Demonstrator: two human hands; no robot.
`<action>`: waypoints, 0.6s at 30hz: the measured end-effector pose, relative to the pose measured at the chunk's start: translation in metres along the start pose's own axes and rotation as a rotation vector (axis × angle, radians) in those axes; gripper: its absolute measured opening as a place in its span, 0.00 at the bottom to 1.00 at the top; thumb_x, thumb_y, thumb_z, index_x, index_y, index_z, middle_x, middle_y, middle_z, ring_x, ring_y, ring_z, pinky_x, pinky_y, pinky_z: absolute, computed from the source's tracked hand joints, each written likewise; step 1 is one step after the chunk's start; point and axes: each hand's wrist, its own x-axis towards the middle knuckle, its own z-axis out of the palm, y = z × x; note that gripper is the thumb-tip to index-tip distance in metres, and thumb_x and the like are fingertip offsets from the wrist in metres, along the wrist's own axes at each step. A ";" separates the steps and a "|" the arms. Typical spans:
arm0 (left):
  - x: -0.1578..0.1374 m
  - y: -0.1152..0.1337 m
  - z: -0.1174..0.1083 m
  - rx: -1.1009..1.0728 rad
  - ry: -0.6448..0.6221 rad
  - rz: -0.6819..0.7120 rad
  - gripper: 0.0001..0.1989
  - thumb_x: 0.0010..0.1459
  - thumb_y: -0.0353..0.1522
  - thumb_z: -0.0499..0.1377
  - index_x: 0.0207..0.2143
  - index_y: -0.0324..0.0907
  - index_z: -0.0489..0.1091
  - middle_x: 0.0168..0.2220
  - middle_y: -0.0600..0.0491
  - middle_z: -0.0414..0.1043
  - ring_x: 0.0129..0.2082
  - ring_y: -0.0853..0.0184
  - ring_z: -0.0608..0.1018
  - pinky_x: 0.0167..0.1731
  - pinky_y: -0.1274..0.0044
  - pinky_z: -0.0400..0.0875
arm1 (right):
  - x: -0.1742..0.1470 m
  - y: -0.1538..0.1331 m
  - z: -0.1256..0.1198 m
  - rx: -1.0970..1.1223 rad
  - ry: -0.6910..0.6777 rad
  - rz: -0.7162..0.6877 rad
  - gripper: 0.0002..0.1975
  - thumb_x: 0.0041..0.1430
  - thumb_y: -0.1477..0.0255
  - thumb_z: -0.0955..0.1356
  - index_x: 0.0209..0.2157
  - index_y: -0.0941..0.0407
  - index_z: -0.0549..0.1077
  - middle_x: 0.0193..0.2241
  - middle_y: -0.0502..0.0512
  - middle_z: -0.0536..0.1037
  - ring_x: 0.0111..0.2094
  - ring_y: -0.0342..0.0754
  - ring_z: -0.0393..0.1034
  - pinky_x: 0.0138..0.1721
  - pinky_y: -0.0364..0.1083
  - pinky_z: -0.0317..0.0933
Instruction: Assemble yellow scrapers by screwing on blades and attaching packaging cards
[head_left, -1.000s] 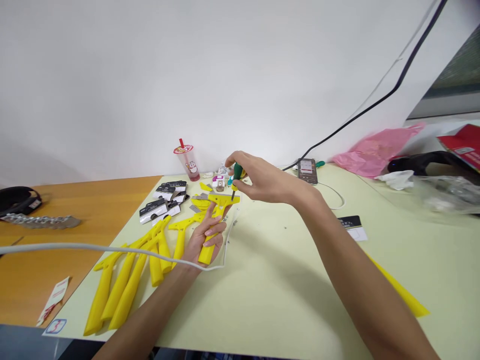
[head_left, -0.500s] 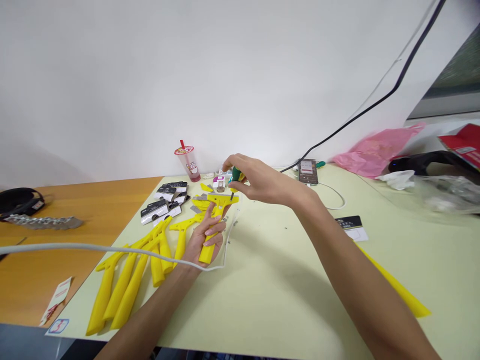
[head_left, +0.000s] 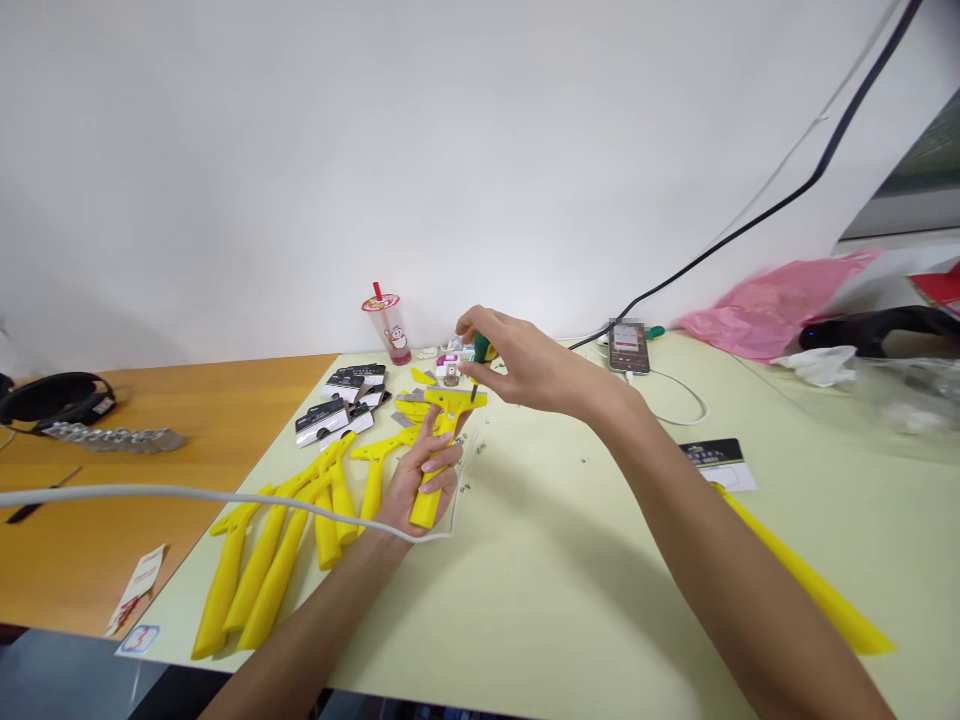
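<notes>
My left hand (head_left: 421,478) is wrapped round the handle of a yellow scraper (head_left: 448,402), its T-shaped head pointing away from me. In my right hand (head_left: 517,362) is a screwdriver (head_left: 481,347) with a green and yellow handle, held from above between thumb and fingers. Its dark shaft points down at the right end of the scraper's head; whether the tip sits in a screw is too small to tell. Several other yellow scraper handles (head_left: 277,580) lie to the left of my left hand. Small screws (head_left: 465,488) are scattered just right of it.
Black-and-white cards (head_left: 322,420) are piled beyond the handles, near a plastic cup (head_left: 390,330). A phone (head_left: 628,346) on a white cable lies at the back. At right are another card (head_left: 720,464), a long yellow piece (head_left: 817,580) and a pink bag (head_left: 780,305). A pale cable (head_left: 225,495) crosses in front.
The whole view has shifted slightly, so everything appears a little further right. Both hands keep their hold, with the screwdriver still at the right end of the scraper's head.
</notes>
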 end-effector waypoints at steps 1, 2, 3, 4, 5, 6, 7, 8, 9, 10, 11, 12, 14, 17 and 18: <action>0.000 0.000 0.000 -0.002 0.002 0.002 0.30 0.73 0.19 0.50 0.69 0.55 0.68 0.64 0.45 0.73 0.19 0.86 0.66 0.12 0.93 0.60 | 0.000 0.000 0.001 0.006 -0.016 -0.004 0.14 0.71 0.70 0.66 0.56 0.52 0.66 0.55 0.64 0.77 0.49 0.56 0.73 0.46 0.53 0.64; 0.000 0.001 -0.001 -0.005 0.005 0.002 0.30 0.73 0.19 0.50 0.69 0.55 0.68 0.64 0.45 0.73 0.19 0.86 0.66 0.12 0.93 0.60 | 0.000 0.001 0.001 0.016 -0.031 -0.010 0.15 0.71 0.72 0.66 0.56 0.52 0.66 0.56 0.64 0.77 0.50 0.56 0.73 0.46 0.53 0.65; 0.001 0.001 -0.001 -0.008 0.010 0.001 0.30 0.73 0.19 0.50 0.69 0.55 0.68 0.64 0.44 0.72 0.19 0.86 0.66 0.12 0.93 0.60 | 0.001 0.001 0.002 0.025 -0.042 -0.016 0.15 0.70 0.73 0.66 0.56 0.51 0.66 0.57 0.63 0.77 0.50 0.56 0.73 0.47 0.53 0.65; 0.001 0.001 0.000 -0.008 0.013 0.000 0.30 0.73 0.19 0.50 0.69 0.55 0.68 0.64 0.44 0.72 0.19 0.86 0.66 0.12 0.93 0.59 | 0.001 0.001 0.003 0.033 -0.047 -0.018 0.14 0.70 0.73 0.65 0.55 0.51 0.66 0.56 0.62 0.77 0.50 0.55 0.73 0.47 0.53 0.64; 0.000 0.001 0.000 -0.004 0.014 0.001 0.30 0.73 0.20 0.50 0.68 0.55 0.69 0.65 0.44 0.72 0.18 0.86 0.66 0.12 0.93 0.59 | 0.002 0.001 0.004 0.038 -0.041 -0.017 0.12 0.71 0.73 0.65 0.54 0.51 0.67 0.55 0.61 0.78 0.48 0.55 0.73 0.46 0.53 0.64; 0.000 0.001 0.000 0.005 0.014 0.003 0.30 0.73 0.20 0.51 0.68 0.55 0.69 0.64 0.45 0.72 0.18 0.86 0.66 0.12 0.93 0.58 | 0.002 0.000 0.004 0.039 -0.026 -0.018 0.11 0.72 0.71 0.65 0.54 0.51 0.67 0.53 0.60 0.79 0.47 0.55 0.73 0.46 0.52 0.64; 0.000 0.001 0.001 0.015 0.016 0.007 0.30 0.72 0.20 0.52 0.68 0.56 0.70 0.64 0.45 0.72 0.19 0.87 0.66 0.12 0.93 0.58 | 0.002 0.000 0.005 0.038 -0.012 -0.023 0.10 0.73 0.70 0.65 0.54 0.51 0.67 0.53 0.60 0.79 0.46 0.54 0.73 0.45 0.52 0.63; 0.000 0.001 0.001 0.025 0.022 0.010 0.30 0.72 0.20 0.52 0.67 0.56 0.70 0.64 0.46 0.73 0.18 0.87 0.66 0.12 0.93 0.58 | 0.003 0.000 0.006 0.038 -0.005 -0.032 0.11 0.73 0.69 0.65 0.54 0.51 0.67 0.53 0.60 0.79 0.46 0.54 0.72 0.45 0.52 0.63; 0.000 0.000 0.001 0.031 0.031 0.011 0.30 0.71 0.20 0.53 0.67 0.57 0.71 0.64 0.46 0.73 0.18 0.87 0.65 0.12 0.94 0.58 | 0.003 0.000 0.007 0.041 -0.007 -0.042 0.12 0.72 0.69 0.66 0.55 0.51 0.67 0.54 0.61 0.78 0.46 0.54 0.72 0.45 0.52 0.63; 0.000 0.000 0.001 0.031 0.040 0.009 0.30 0.71 0.20 0.53 0.67 0.57 0.71 0.64 0.46 0.73 0.18 0.87 0.65 0.12 0.94 0.58 | 0.003 0.001 0.007 0.047 -0.016 -0.050 0.14 0.71 0.71 0.66 0.56 0.51 0.67 0.56 0.62 0.77 0.47 0.54 0.72 0.46 0.52 0.64; 0.001 0.000 0.001 0.027 0.046 0.008 0.30 0.71 0.20 0.53 0.67 0.57 0.71 0.64 0.46 0.73 0.18 0.87 0.65 0.12 0.94 0.58 | 0.003 0.001 0.007 0.054 -0.030 -0.055 0.15 0.70 0.73 0.66 0.56 0.50 0.67 0.57 0.62 0.76 0.48 0.54 0.72 0.46 0.52 0.64; 0.001 0.000 0.001 0.020 0.046 0.007 0.30 0.72 0.20 0.53 0.67 0.57 0.71 0.65 0.46 0.72 0.18 0.87 0.65 0.12 0.94 0.58 | 0.003 0.002 0.008 0.062 -0.046 -0.055 0.16 0.69 0.74 0.66 0.57 0.50 0.67 0.57 0.62 0.77 0.48 0.54 0.72 0.46 0.52 0.64; 0.001 0.000 0.001 0.009 0.037 0.004 0.29 0.72 0.20 0.52 0.67 0.56 0.71 0.66 0.45 0.72 0.18 0.87 0.65 0.12 0.94 0.58 | 0.003 0.003 0.008 0.068 -0.050 -0.044 0.15 0.70 0.73 0.66 0.56 0.50 0.67 0.54 0.59 0.79 0.46 0.53 0.72 0.45 0.51 0.63; 0.000 -0.001 0.003 0.002 0.028 -0.004 0.29 0.73 0.20 0.50 0.67 0.55 0.70 0.67 0.44 0.71 0.18 0.86 0.65 0.11 0.93 0.59 | 0.003 0.004 0.008 0.038 -0.015 -0.045 0.12 0.73 0.67 0.66 0.55 0.49 0.68 0.50 0.58 0.81 0.43 0.53 0.72 0.45 0.51 0.63; 0.000 -0.001 0.003 0.000 0.033 -0.007 0.29 0.73 0.20 0.50 0.67 0.54 0.70 0.67 0.43 0.71 0.18 0.86 0.65 0.11 0.93 0.59 | 0.003 0.004 0.008 0.029 -0.012 -0.053 0.13 0.73 0.66 0.67 0.56 0.50 0.69 0.51 0.58 0.81 0.44 0.54 0.72 0.46 0.52 0.63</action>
